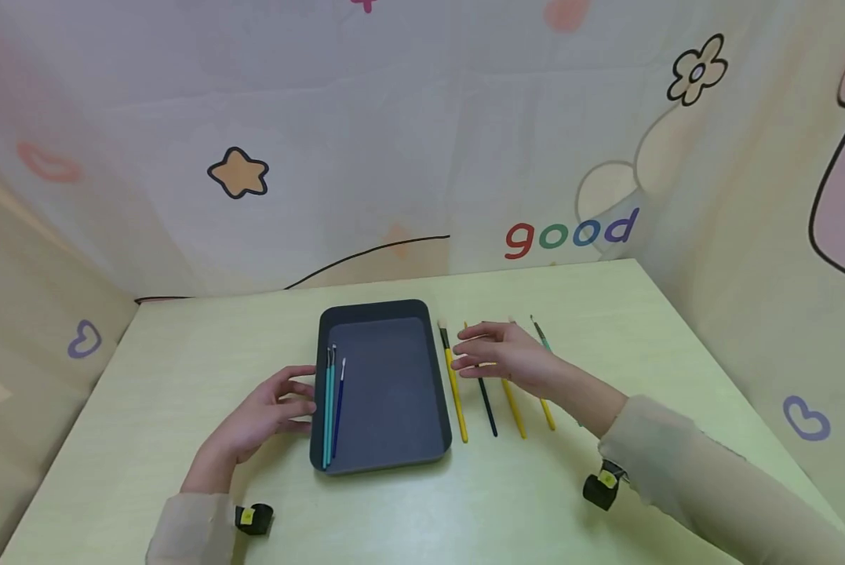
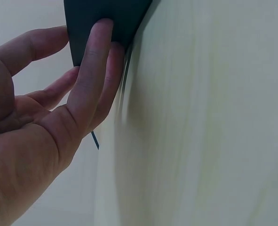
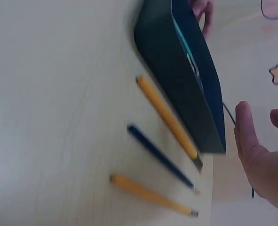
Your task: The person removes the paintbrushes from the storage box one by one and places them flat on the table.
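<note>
While the left hand (image 1: 270,410) touches the dark tray (image 1: 394,384) at its left wall, fingers relaxed, the right hand (image 1: 510,357), grasping nothing, hovers over paintbrushes (image 1: 514,410) right of it; three brushes (image 1: 331,404) lie inside.

A pale table (image 1: 147,377) stands before cream walls (image 1: 394,149) printed with a star (image 1: 238,173), flower (image 1: 697,71) and hearts (image 1: 85,340)

Near edge of the desk (image 1: 408,522) cut off in my head view, dark brush (image 1: 488,406) partly hidden by the right hand (image 1: 510,357), blurred in my right wrist view
</note>
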`<state>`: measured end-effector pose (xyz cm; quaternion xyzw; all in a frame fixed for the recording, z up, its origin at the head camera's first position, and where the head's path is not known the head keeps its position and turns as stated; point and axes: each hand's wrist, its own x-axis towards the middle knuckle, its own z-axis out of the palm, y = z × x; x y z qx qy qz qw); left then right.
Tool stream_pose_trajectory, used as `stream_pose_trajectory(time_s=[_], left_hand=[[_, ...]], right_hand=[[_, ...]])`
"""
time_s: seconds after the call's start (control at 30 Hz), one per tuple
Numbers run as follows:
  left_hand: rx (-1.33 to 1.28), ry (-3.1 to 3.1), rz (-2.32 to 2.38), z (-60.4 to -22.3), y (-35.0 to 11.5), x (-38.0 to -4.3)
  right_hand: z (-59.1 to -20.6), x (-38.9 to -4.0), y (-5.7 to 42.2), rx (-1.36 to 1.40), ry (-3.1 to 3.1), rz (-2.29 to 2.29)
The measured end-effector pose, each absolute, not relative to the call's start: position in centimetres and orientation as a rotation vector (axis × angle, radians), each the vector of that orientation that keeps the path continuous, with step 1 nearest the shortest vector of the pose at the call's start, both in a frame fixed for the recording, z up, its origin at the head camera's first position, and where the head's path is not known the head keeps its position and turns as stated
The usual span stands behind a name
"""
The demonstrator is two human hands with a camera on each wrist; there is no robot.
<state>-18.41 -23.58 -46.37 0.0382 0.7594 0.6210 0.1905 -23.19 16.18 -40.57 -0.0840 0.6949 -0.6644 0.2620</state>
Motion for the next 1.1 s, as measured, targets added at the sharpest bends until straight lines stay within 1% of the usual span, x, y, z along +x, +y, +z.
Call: stream_pose_trajectory(time_s=[0.2, 0.43, 0.67, 1.1], left_hand=[[0.122, 2.130, 1.748, -46.3, -23.6, -18.5], [0.102, 2.137, 1.736, -46.3, -23.7, -18.2], [0.117, 2.135, 1.742, -46.2, -23.6, -18.3], [0.128, 2.114, 1.753, -46.0, -23.6, -18.3]], right_hand=[[-40.7, -22.4, 12.7, -0.260, 1.734, -1.823], [-41.7, -22.1, 9.3, -0.150, 1.532, -1.845], [-43.3, -21.8, 6.4, -0.105, 1.512, -1.785], [-44.7, -21.9, 2.9, -0.058, 1.486, -1.820]])
